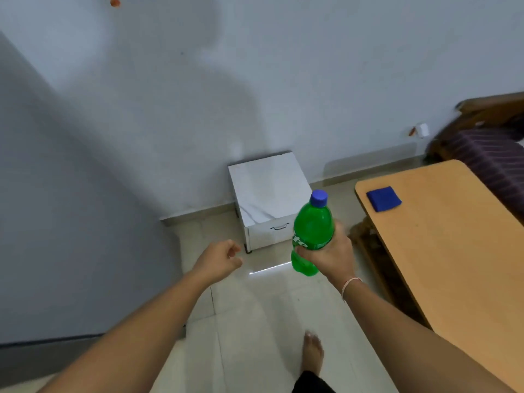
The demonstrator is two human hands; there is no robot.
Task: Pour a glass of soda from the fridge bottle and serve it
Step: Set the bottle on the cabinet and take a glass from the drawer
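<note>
My right hand point(330, 255) grips a green soda bottle point(312, 225) around its lower half, upright, with a blue cap on top, held in the air above the floor. My left hand point(221, 259) hangs in front of me to the left of the bottle, fingers loosely curled and holding nothing. The grey fridge point(71, 208) fills the left side, its door shut. No glass is in view.
A wooden table point(442, 251) stands at the right with a blue cloth point(384, 198) near its far corner. A small white cabinet point(269, 199) stands against the wall ahead. A bed point(487, 154) is at the far right. My bare foot point(312, 353) is on the tiled floor.
</note>
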